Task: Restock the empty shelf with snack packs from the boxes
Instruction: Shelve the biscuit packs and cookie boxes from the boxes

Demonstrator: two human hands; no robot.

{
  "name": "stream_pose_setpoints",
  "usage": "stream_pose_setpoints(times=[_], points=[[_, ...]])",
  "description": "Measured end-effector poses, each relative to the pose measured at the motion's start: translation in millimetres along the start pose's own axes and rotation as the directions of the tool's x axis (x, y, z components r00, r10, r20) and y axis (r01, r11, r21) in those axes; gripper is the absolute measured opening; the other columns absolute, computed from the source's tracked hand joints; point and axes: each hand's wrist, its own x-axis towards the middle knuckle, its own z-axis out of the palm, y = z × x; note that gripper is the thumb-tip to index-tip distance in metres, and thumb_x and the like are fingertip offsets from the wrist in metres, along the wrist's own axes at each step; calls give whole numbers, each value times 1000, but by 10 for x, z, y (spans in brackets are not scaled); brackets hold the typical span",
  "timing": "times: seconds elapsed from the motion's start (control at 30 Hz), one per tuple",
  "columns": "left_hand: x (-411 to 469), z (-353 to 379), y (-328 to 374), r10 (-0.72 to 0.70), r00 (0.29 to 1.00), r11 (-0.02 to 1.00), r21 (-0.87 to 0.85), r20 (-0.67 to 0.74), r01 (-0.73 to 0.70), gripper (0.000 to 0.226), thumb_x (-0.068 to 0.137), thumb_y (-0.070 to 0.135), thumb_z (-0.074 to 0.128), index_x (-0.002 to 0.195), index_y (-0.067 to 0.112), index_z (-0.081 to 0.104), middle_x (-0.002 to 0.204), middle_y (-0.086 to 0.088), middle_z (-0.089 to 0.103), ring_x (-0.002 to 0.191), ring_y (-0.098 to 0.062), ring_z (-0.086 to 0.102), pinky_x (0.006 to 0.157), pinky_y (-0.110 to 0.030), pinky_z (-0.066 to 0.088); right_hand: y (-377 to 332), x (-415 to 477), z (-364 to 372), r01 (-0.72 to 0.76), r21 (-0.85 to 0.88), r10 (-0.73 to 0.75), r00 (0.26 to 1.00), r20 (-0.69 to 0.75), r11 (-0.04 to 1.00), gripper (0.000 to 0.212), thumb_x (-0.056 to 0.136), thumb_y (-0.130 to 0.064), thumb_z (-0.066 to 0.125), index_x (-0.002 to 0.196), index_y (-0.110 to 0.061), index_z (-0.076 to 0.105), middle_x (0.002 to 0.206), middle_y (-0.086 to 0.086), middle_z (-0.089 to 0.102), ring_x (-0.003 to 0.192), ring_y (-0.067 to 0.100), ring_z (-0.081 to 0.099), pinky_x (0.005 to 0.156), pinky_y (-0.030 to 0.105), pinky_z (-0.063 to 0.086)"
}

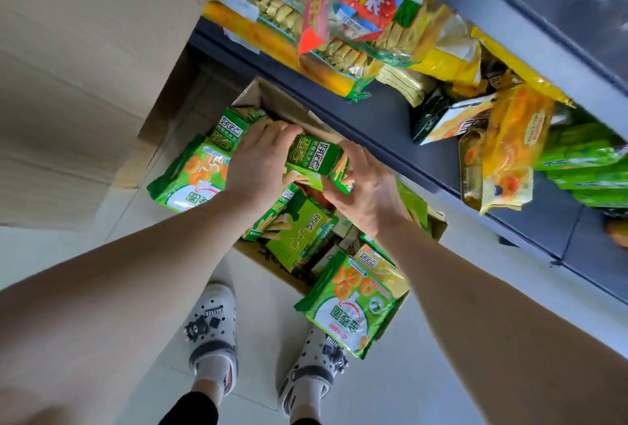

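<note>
Near: ring-biscuit bag slumped over rim of cardboard box on the floor. Above the box: right grip curled under green biscuit-stick carton, left grip curled over its far end; both hold it. Carton's long axis roughly parallel to front edge of shelf. Shelf lies beyond and rightward; right grip nearer. Yellow bags crowd the bare patch, a likely obstruction.

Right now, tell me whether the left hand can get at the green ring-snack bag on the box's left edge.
Probably yes, once freed. The ring-snack bag lies uncovered just beside the left hand, nothing over it; but that hand and the right hand both grip a green carton.
</note>
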Motion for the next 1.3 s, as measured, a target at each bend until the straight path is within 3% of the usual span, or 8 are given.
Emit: stream_pose_setpoints(times=[0.13,0.23,0.47,0.63,0.8,0.93,1.1,1.3], points=[[51,62,152,0,1000,1000,20,21,-1,64,74,22,84,127,11,50,121,-11,54,113,-33,53,94,-44,49,198,-286,-57,-129,17,128,990,60,991,67,88,-47,68,140,-14,45,131,5,60,111,21,63,95,31,53],[-2,105,211,-220,975,968,-118,16,220,64,82,36,77,127,3,44,120,-17,54,107,-37,56,85,-47,51,380,-582,-11,-342,-304,418,877,238,889,92,80,-52,73,150,-20,22,143,5,45,127,27,48,104,45,45],[-261,26,365,-459,883,836,-291,96,466,66,90,46,66,130,7,33,114,-17,64,100,-42,64,82,-47,52,610,-866,-64,-243,-574,417,889,192,782,66,71,-14,79,128,-9,45,97,12,62,78,32,64,61,37,52],[-352,-257,538,-570,809,686,-458,145,566,58,93,46,60,129,6,38,119,-14,63,105,-38,62,83,-44,48,636,-775,-764,-584,-164,601,794,86,795,58,86,-29,72,133,-9,43,120,16,58,106,39,58,81,45,49],[-557,-845,941,-570,799,698,-399,193,595,56,103,49,35,132,2,41,120,-26,60,107,-46,58,73,-41,37,505,-762,-1617,-854,227,802,518,297,468,61,92,-41,64,145,-21,43,128,8,60,113,30,57,86,34,46],[-943,-1520,1337,-542,819,736,-363,188,571,56,103,50,30,134,6,46,123,-25,61,112,-46,56,79,-43,38,67,-975,-2319,-836,446,804,489,338,321,48,100,-37,54,143,-16,47,128,8,58,101,22,53,68,28,41],[-1417,-2408,1816,-583,802,682,-458,132,571,54,103,49,36,134,7,52,129,-22,59,118,-42,54,92,-42,41,-482,-1344,-3152,-808,532,809,478,342,253,54,99,-48,52,144,-19,47,140,6,54,118,25,53,89,37,41],[-1881,-3299,2153,-516,842,605,-630,156,487,85,81,80,33,139,20,50,135,-11,59,124,-34,54,106,-48,41,-1172,-1742,-4051,-624,737,805,561,193,259,73,98,-12,57,157,-34,19,127,-5,54,117,20,56,98,37,45]])
